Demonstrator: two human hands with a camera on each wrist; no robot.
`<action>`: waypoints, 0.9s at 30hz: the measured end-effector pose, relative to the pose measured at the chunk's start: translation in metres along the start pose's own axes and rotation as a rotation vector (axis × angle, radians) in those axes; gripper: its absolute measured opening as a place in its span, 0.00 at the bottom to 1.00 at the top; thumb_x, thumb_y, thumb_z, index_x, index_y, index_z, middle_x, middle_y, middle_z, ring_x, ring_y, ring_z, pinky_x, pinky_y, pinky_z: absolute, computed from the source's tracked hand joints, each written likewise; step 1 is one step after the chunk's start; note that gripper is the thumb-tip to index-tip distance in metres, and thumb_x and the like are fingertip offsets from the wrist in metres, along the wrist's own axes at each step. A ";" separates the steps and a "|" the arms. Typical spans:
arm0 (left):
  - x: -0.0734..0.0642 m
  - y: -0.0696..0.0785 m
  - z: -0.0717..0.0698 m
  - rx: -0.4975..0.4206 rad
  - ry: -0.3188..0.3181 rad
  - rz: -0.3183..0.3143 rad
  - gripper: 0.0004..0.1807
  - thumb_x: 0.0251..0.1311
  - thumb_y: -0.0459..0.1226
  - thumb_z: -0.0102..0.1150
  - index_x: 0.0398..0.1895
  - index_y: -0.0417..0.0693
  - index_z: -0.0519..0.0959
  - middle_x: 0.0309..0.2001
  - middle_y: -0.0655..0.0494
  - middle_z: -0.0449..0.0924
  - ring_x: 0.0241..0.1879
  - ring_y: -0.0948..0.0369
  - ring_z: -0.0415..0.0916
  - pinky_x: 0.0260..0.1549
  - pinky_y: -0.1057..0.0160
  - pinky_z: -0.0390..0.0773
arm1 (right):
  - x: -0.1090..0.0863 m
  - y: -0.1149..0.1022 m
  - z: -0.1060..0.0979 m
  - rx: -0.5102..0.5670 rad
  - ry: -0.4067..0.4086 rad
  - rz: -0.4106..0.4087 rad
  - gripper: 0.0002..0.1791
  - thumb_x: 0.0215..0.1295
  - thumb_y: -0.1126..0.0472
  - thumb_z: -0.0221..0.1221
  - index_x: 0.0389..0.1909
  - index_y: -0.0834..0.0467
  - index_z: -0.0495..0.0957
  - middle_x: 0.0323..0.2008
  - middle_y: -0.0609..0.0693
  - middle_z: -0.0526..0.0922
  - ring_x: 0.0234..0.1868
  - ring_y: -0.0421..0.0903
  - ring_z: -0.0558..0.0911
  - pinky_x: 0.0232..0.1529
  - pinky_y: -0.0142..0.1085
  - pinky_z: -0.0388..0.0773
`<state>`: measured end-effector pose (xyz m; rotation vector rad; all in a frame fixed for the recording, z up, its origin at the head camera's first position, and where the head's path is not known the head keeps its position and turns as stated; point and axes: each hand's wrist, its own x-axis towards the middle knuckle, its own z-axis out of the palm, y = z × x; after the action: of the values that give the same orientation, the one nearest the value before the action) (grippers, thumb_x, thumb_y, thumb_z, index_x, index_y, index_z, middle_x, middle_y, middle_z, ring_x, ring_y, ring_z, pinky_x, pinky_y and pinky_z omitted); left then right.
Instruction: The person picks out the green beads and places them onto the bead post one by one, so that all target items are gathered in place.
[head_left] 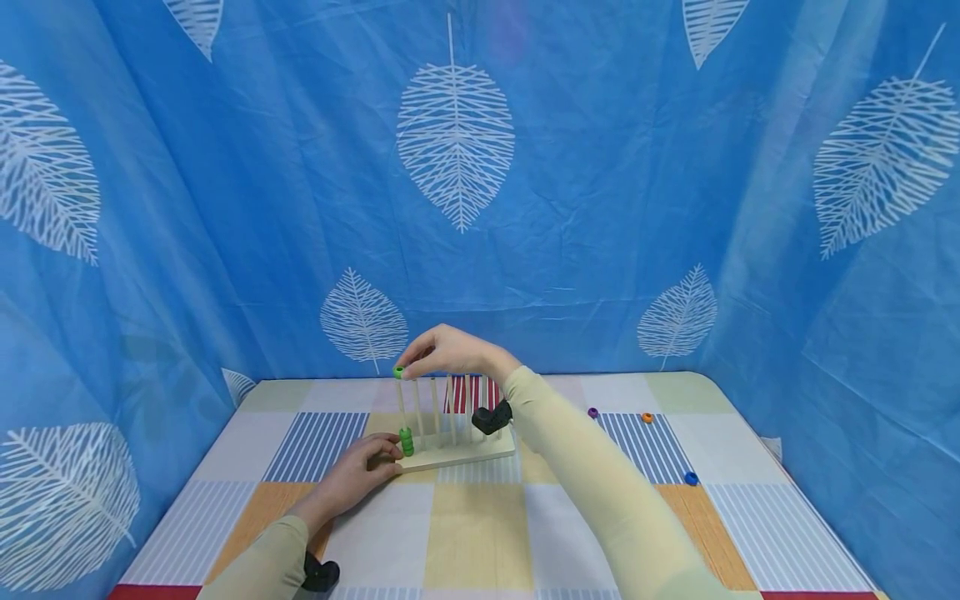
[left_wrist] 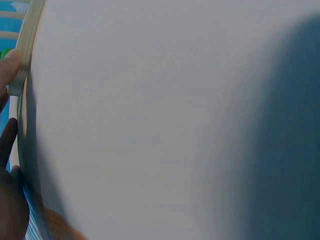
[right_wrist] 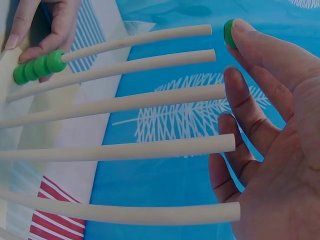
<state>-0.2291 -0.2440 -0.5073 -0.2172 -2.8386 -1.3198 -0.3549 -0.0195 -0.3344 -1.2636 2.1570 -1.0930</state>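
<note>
My right hand [head_left: 453,350] pinches a green bead [right_wrist: 228,34] between thumb and index finger, its other fingers loosely bent. The bead is just off the tip of the leftmost peg [right_wrist: 140,42], with a small gap showing in the right wrist view. Several green beads [right_wrist: 41,67] are stacked at the foot of that peg. The wooden peg rack [head_left: 459,454] stands upright on the table, its other visible pegs bare. My left hand [head_left: 360,472] grips the left end of the rack's base, thumb at the front. Only part of this hand shows in the left wrist view.
To the right on the checked tablecloth [head_left: 480,533] lie a purple bead [head_left: 592,412], an orange bead [head_left: 647,417] and a blue bead [head_left: 691,478]. A blue curtain [head_left: 570,208] with white leaf prints hangs behind the table and at both sides.
</note>
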 end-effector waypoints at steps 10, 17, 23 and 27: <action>0.001 0.001 0.001 0.009 0.008 0.002 0.05 0.65 0.42 0.70 0.41 0.59 0.83 0.64 0.53 0.76 0.68 0.47 0.66 0.69 0.37 0.62 | 0.003 0.002 0.002 0.006 -0.011 -0.007 0.15 0.69 0.55 0.66 0.54 0.52 0.86 0.49 0.42 0.87 0.50 0.40 0.83 0.53 0.40 0.82; 0.001 0.001 0.001 0.004 0.005 -0.009 0.05 0.65 0.42 0.70 0.41 0.59 0.83 0.64 0.54 0.76 0.68 0.47 0.67 0.69 0.37 0.63 | 0.004 0.003 0.004 0.007 -0.022 -0.020 0.14 0.70 0.55 0.66 0.54 0.52 0.86 0.48 0.42 0.87 0.50 0.40 0.83 0.56 0.45 0.81; 0.002 0.000 0.001 -0.003 0.005 -0.006 0.05 0.64 0.42 0.70 0.40 0.59 0.83 0.64 0.54 0.77 0.68 0.47 0.67 0.69 0.37 0.63 | 0.005 0.003 0.005 -0.004 -0.025 -0.003 0.14 0.70 0.54 0.66 0.54 0.51 0.86 0.48 0.40 0.87 0.50 0.39 0.83 0.56 0.43 0.81; 0.002 0.000 0.001 -0.007 0.005 0.000 0.05 0.64 0.41 0.70 0.40 0.59 0.83 0.64 0.53 0.77 0.68 0.47 0.67 0.69 0.37 0.62 | 0.005 0.004 0.005 -0.006 -0.027 0.004 0.14 0.69 0.54 0.67 0.53 0.50 0.87 0.48 0.40 0.87 0.50 0.39 0.83 0.55 0.41 0.81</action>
<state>-0.2308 -0.2433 -0.5076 -0.2135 -2.8296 -1.3291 -0.3560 -0.0249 -0.3403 -1.2691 2.1434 -1.0620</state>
